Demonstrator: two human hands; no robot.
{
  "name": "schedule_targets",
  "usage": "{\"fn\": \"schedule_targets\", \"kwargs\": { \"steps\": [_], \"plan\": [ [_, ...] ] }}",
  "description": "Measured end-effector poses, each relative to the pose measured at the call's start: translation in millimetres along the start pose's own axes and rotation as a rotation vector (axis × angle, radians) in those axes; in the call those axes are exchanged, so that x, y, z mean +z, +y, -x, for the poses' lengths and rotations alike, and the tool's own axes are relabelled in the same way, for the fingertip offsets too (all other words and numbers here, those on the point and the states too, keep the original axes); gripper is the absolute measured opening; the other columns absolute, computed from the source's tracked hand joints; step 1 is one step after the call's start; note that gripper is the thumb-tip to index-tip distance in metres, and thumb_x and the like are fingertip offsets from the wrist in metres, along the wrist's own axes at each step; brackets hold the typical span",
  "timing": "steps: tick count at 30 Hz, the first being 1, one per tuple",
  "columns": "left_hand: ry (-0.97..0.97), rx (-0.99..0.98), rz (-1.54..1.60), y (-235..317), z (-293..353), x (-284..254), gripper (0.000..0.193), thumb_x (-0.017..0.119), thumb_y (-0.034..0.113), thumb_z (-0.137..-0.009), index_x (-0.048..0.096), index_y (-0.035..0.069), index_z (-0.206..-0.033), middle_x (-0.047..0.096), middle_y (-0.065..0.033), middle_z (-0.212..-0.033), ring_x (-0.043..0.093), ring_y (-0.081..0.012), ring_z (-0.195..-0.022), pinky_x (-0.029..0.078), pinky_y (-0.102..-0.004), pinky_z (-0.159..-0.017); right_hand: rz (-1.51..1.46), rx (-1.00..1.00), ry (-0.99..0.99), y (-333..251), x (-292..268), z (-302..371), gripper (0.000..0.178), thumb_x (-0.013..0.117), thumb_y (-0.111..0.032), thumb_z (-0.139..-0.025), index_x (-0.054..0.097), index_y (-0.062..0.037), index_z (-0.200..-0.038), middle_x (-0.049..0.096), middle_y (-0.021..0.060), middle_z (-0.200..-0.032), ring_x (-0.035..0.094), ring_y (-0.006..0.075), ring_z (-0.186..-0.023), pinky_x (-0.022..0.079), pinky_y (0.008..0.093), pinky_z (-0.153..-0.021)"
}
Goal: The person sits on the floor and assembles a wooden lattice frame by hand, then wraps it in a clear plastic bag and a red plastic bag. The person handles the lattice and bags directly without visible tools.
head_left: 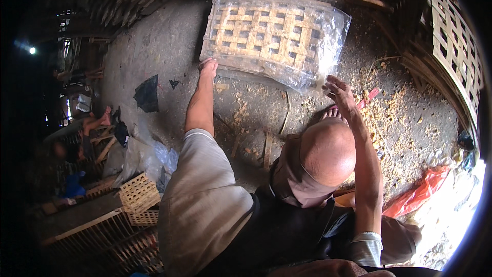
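Note:
A flat panel of woven bamboo strips (264, 33) lies on the floor ahead of me, within a clear plastic bag (332, 38) that bunches up beyond the panel's right end. My left hand (208, 65) is closed on the panel's near left corner. Beside the bag's near right corner is my right hand (340, 92), its fingers bent and spread apart, and whether they touch the plastic is hard to see. My bent knee (328, 151) rises between my arms, with my bare foot (334, 114) just below the right hand.
Woven bamboo panels (456, 46) stand stacked at the right. Yellowish scraps (394, 118) litter the dirt floor. A black plastic scrap (147, 95) lies at the left. Beyond it are a small woven basket (139, 194), slatted bamboo frames (110, 236) and another person's foot (106, 116). Red plastic (420, 192) lies at right.

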State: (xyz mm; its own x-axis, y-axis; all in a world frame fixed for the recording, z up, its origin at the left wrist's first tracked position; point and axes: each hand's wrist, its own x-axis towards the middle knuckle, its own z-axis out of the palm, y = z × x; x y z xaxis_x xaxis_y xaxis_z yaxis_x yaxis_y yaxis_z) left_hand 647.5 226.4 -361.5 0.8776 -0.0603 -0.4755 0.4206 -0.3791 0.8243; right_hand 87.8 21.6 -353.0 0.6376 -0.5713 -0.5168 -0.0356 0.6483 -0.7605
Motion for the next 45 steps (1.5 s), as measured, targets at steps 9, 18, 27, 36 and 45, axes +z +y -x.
{"fn": "schedule_targets", "kwargs": {
  "steps": [9, 18, 27, 36, 45],
  "plan": [
    [0.387, 0.269, 0.04, 2.6, -32.7, -14.3, 0.027, 0.081, -0.003, -0.081, 0.076, 0.007, -0.106, 0.076, -0.0166, -0.105, 0.075, -0.0238, -0.091, 0.063, -0.0373, -0.083, 0.142, -0.005, -0.051, -12.6, 22.1, -1.0, 0.082, 0.077, -0.032, -0.092, 0.039, -0.0029, -0.159, 0.043, 0.0224, -0.161, 0.054, 0.0372, -0.139, 0.046, 0.0489, -0.118],
    [0.17, 0.16, -0.498, -24.4, -13.7, -13.2, 0.062, 0.085, 0.031, -0.086, 0.065, 0.01, -0.141, 0.066, -0.0187, -0.14, 0.063, -0.0346, -0.13, 0.05, -0.0426, -0.111, 0.19, -0.023, -0.124, -1.0, 6.3, 2.4, 0.071, 0.07, -0.049, -0.097, 0.051, -0.0112, -0.154, 0.06, 0.0187, -0.146, 0.062, 0.0354, -0.128, 0.053, 0.0456, -0.107],
    [0.195, 0.423, -0.927, -10.4, 10.3, 13.2, 0.075, 0.083, 0.035, -0.085, 0.05, 0.016, -0.149, 0.051, -0.0188, -0.144, 0.046, -0.0409, -0.14, 0.041, -0.0482, -0.116, 0.826, -0.154, 0.098, 37.8, -92.0, 23.6, 0.027, 0.067, -0.023, -0.093, 0.076, -0.0053, -0.111, 0.076, 0.0109, -0.101, 0.073, 0.0228, -0.096, 0.058, 0.038, -0.081],
    [-0.231, 1.191, -0.877, 51.6, 138.6, 155.8, 0.035, 0.079, 0.02, -0.086, 0.074, 0.013, -0.119, 0.06, -0.0152, -0.127, 0.052, -0.0327, -0.128, 0.04, -0.0437, -0.112, 0.566, 0.152, 0.32, 89.5, -163.2, 112.9, 0.036, 0.065, -0.026, -0.101, 0.07, -0.001, -0.126, 0.074, 0.0061, -0.097, 0.071, 0.0165, -0.084, 0.058, 0.0324, -0.073],
    [-1.355, 1.01, -0.652, 78.7, 494.4, 391.0, 0.063, 0.079, 0.032, -0.095, 0.054, 0.004, -0.146, 0.054, -0.0199, -0.149, 0.062, -0.0274, -0.128, 0.059, -0.0404, -0.097, -0.045, 0.011, 0.47, 79.3, -155.1, 141.8, 0.04, 0.063, -0.021, -0.103, 0.064, 0.0039, -0.133, 0.073, 0.0166, -0.119, 0.072, 0.0243, -0.105, 0.06, 0.0365, -0.087]
  ]
}}
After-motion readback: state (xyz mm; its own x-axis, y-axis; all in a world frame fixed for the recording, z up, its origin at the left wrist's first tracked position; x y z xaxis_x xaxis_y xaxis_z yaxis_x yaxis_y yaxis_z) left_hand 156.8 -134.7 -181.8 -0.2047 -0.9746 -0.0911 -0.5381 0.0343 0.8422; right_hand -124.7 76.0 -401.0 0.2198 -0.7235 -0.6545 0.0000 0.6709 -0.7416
